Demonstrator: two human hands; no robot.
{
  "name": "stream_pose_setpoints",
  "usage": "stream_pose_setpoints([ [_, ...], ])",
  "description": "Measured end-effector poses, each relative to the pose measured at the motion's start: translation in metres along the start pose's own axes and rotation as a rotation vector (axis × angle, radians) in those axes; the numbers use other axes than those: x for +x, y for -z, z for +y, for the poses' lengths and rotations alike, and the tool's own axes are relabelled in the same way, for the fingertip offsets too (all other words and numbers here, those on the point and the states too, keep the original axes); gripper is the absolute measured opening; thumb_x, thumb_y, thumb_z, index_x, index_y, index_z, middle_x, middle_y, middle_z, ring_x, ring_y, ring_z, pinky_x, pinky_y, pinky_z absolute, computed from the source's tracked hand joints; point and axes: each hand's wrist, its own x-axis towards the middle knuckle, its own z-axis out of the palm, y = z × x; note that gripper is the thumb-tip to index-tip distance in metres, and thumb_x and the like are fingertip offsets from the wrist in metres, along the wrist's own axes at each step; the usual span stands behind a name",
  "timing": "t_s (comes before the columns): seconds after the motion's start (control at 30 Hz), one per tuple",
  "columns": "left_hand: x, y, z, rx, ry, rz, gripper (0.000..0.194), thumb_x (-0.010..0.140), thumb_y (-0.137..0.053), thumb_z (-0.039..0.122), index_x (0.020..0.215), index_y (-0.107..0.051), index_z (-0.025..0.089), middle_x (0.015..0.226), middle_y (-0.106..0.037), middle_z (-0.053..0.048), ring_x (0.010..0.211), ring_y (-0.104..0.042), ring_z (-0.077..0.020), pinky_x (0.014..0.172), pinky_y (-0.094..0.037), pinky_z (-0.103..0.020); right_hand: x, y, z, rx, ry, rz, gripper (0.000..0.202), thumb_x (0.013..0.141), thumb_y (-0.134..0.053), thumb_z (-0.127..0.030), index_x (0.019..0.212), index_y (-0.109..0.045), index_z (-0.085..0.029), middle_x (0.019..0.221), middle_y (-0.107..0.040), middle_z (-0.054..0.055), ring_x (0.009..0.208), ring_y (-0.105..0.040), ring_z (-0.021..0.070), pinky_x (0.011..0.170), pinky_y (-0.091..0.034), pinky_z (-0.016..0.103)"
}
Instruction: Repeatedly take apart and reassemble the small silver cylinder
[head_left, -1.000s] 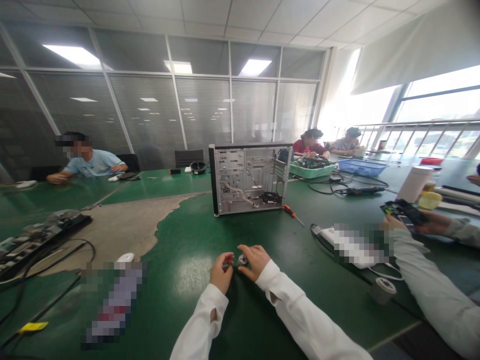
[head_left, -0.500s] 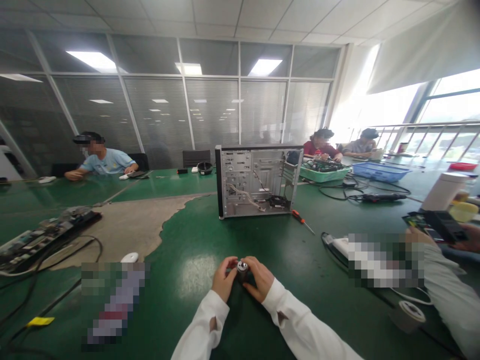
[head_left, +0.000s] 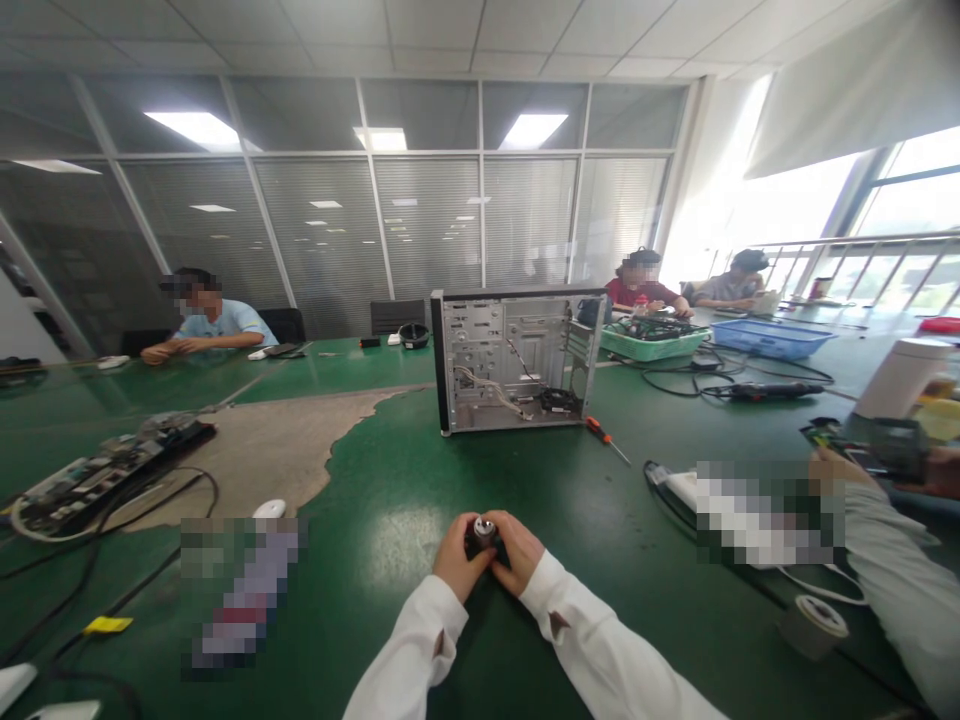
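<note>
My left hand and my right hand meet low in the middle of the head view. Between them is a small metal cylinder with a shiny round top, held upright. The fingers of both hands curl round its sides, and the thumbs come together at its near side. Its lower part is hidden by the hands. Beyond them an open computer case stands on the green table, with cables and a fan inside. A screwdriver with an orange and black handle lies beside the case's right corner.
Power strips and cables lie at the left. A green basket and a blue basket sit at the back right. A co-worker's sleeve reaches in from the right, near a roll of tape. Other people sit across the table.
My left thumb has moved down and right to the cylinder's near side, closer to my right thumb. The cylinder stays between my hands. The whole view has shifted slightly.
</note>
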Motion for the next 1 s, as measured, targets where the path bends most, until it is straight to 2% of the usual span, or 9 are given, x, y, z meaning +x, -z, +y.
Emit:
stream_pose_setpoints([
  [0.33, 0.000, -0.001, 0.006, -0.032, 0.100, 0.033, 0.035, 0.053, -0.062, 0.012, 0.085, -0.049, 0.019, 0.083, -0.060, 0.000, 0.077, -0.055, -0.0155, 0.068, -0.039, -0.027, 0.000, -0.010, 0.012, 0.029, 0.019, 0.055, 0.052, 0.053, -0.044, -0.007, 0.104, -0.040, -0.018, 0.101, -0.047, 0.008, 0.095, -0.044, 0.0198, 0.082, -0.038, 0.035],
  [0.47, 0.000, 0.000, 0.006, -0.032, 0.103, 0.020, 0.030, 0.054, -0.062, 0.014, 0.082, -0.051, 0.018, 0.080, -0.061, 0.000, 0.077, -0.055, -0.0162, 0.068, -0.039, -0.027, -0.001, -0.011, 0.015, 0.013, -0.004, 0.031, 0.055, 0.053, -0.047, -0.008, 0.106, -0.039, -0.018, 0.104, -0.044, 0.008, 0.098, -0.043, 0.0202, 0.082, -0.038, 0.035],
  [0.67, 0.000, 0.005, 0.004, -0.039, 0.074, -0.011, 0.029, 0.056, -0.061, 0.016, 0.083, -0.054, 0.017, 0.084, -0.062, -0.003, 0.079, -0.055, -0.0179, 0.070, -0.038, -0.029, -0.002, -0.008, 0.011, 0.064, -0.031, 0.021, 0.058, 0.051, -0.052, -0.010, 0.107, -0.039, -0.020, 0.104, -0.043, 0.007, 0.096, -0.044, 0.0196, 0.081, -0.039, 0.033],
  [0.87, 0.000, 0.008, 0.003, -0.092, 0.078, -0.044, 0.032, 0.056, -0.061, 0.017, 0.088, -0.057, 0.016, 0.087, -0.063, -0.006, 0.082, -0.055, -0.0193, 0.071, -0.039, -0.030, -0.002, -0.005, 0.010, 0.153, -0.069, 0.003, 0.059, 0.054, -0.058, -0.017, 0.109, -0.037, -0.020, 0.103, -0.045, 0.005, 0.084, -0.049, 0.0156, 0.073, -0.042, 0.031],
  [1.0, 0.001, 0.009, 0.001, -0.173, 0.100, -0.082, 0.034, 0.058, -0.062, 0.021, 0.091, -0.057, 0.014, 0.088, -0.063, -0.006, 0.081, -0.056, -0.0189, 0.072, -0.041, -0.029, -0.003, -0.008, 0.015, 0.215, -0.089, 0.019, 0.063, 0.055, -0.061, -0.024, 0.112, -0.033, -0.020, 0.104, -0.046, 0.006, 0.083, -0.049, 0.0153, 0.071, -0.042, 0.030],
])
